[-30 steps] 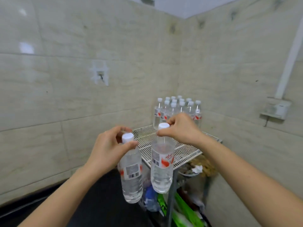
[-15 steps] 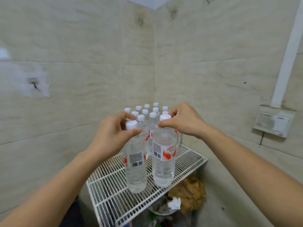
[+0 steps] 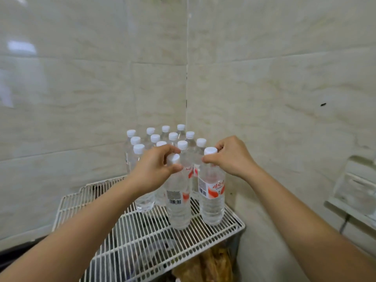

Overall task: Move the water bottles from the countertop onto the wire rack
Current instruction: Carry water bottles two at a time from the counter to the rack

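My left hand (image 3: 155, 166) pinches the white cap and neck of a clear water bottle (image 3: 178, 208) with a red-and-white label. My right hand (image 3: 227, 157) pinches the cap of a second such bottle (image 3: 211, 202). Both bottles are upright with their bases at the white wire rack (image 3: 142, 245), just in front of a cluster of several like bottles (image 3: 162, 143) standing in the rack's back corner. I cannot tell whether the two bases touch the wires.
Tiled walls meet in a corner right behind the rack. A white wall box (image 3: 356, 192) sticks out at the right. Brown stuff (image 3: 209, 265) lies under the rack. A dark countertop edge (image 3: 12, 253) shows at the lower left.
Both hands have carried their bottles forward and down from over the rack's front to its surface beside the cluster. The view has swung toward the corner.
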A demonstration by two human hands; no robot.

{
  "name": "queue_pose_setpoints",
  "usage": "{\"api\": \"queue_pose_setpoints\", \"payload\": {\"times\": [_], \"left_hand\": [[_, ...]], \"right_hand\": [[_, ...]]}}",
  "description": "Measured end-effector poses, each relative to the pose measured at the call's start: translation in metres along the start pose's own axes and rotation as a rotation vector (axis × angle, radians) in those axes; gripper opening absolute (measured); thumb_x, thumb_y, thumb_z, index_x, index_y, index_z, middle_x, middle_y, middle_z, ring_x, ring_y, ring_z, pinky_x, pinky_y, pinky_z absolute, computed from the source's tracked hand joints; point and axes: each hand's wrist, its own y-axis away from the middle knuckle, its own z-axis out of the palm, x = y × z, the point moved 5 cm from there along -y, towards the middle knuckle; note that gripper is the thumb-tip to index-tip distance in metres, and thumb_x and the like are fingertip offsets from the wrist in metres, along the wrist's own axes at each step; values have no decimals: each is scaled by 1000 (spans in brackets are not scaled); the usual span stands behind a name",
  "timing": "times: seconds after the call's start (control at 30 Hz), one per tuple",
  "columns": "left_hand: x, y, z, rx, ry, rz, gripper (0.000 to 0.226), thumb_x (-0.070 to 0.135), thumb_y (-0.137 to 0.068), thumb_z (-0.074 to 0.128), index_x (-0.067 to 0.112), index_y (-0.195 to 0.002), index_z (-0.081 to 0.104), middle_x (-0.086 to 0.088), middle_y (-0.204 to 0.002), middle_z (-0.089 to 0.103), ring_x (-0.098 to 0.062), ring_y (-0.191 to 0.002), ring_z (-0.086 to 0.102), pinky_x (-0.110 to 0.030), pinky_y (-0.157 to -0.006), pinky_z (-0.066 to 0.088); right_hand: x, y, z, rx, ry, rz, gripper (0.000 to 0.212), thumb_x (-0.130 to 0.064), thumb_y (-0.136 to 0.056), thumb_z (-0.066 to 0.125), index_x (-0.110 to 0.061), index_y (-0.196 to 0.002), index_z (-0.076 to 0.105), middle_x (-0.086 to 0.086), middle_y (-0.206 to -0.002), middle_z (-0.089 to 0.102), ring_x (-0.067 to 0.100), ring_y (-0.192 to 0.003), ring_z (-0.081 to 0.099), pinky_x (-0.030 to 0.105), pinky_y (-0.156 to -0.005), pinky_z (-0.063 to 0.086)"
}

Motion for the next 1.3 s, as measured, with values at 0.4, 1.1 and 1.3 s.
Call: {"api": "queue_pose_setpoints", "payload": {"times": [0.4, 1.1, 1.3], "left_hand": [[12, -53, 39, -312, -68, 28, 39, 13, -84, 68, 20, -121, 60, 6, -122, 62, -10, -114, 57, -32, -99, 48], [11, -60, 48, -26, 64, -28, 55, 6, -71, 78, 22, -119, 57, 5, -97, 67, -12, -93, 62, -16, -74, 46], [5, -60, 48, -18, 140, -44, 49, 4, -72, 77, 23, -105, 46, 0, -93, 67, -16, -89, 62, -27, -74, 53]], "right_hand": [[53, -40, 7, 2, 32, 67, 30, -39, -55, 74, -12, -56, 59, 0, -55, 53, 17, -52, 50, 31, -50, 38], [37, -45, 16, -4, 105, -9, 46, -36, -73, 76, -19, -51, 40, -4, -49, 39, 15, -45, 36, 26, -46, 27], [34, -44, 14, -46, 103, -14, 49, -37, -74, 77, -19, -52, 37, -5, -49, 36, 13, -45, 34, 27, -46, 25]]}}
